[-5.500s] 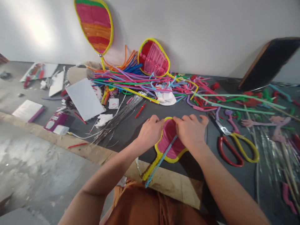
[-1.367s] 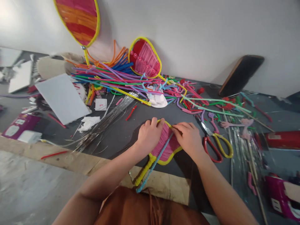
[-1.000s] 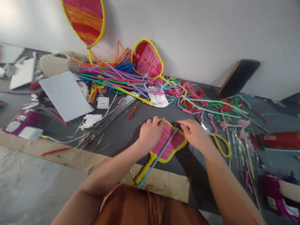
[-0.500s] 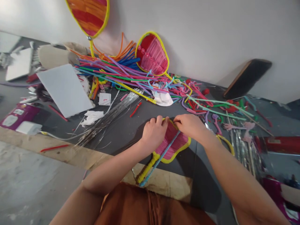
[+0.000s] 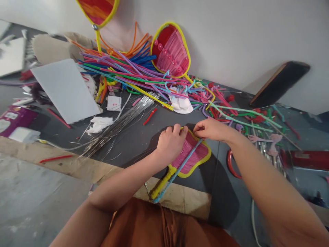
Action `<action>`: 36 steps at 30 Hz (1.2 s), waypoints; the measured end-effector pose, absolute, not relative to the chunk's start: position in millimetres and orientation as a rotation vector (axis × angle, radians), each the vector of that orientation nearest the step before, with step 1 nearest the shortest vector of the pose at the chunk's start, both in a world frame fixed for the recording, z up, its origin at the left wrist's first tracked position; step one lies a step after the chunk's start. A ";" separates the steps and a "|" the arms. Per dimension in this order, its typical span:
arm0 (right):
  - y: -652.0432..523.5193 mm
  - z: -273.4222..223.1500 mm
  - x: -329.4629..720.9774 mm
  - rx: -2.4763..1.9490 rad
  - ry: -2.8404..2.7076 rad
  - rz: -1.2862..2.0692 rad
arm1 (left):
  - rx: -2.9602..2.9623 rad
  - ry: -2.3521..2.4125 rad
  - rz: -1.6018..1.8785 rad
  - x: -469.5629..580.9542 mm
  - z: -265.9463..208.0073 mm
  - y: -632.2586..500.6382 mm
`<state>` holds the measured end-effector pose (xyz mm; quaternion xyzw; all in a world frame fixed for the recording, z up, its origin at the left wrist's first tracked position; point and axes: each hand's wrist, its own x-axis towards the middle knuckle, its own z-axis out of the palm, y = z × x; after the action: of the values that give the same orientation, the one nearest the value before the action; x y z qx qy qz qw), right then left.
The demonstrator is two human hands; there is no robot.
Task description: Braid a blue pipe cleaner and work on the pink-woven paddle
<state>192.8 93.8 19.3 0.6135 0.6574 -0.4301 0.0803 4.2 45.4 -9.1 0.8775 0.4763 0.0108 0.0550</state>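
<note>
The bare left hand (image 5: 171,145) concealed the left rim of the yellow-edged pink fan (image 5: 195,159). What the bare right hand (image 5: 210,129) pinched could not be determined. The right forearm (image 5: 267,173) hid part of a red looped handle (image 5: 229,162). The view's upper edge truncated a yellow-edged, orange-and-red paddle (image 5: 99,10).

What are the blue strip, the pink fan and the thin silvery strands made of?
The blue strip looks like pipe cleaner: matte and bumpy. The pink fan seems covered with yarn or fuzzy strands: soft-looking, with fine lines side by side. I can't tell which. The silvery strands are probably metal wire, since they're thin and shiny.
</note>
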 end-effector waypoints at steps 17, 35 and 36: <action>89.3 23.1 200.3 1.835 1.966 -1.289 | 2.617 1.445 0.052 5.2 -9.5 46.2; 55.3 14.2 214.7 1.633 2.572 -0.612 | 2.647 1.438 0.034 4.2 -10.1 47.6; 54.6 13.4 214.8 1.622 2.582 -0.593 | 2.649 1.438 0.034 4.1 -9.6 47.6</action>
<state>214.8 54.6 13.4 0.5220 0.8311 -0.1909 0.0176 4.1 47.6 -9.6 0.8771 0.4760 0.0113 0.0636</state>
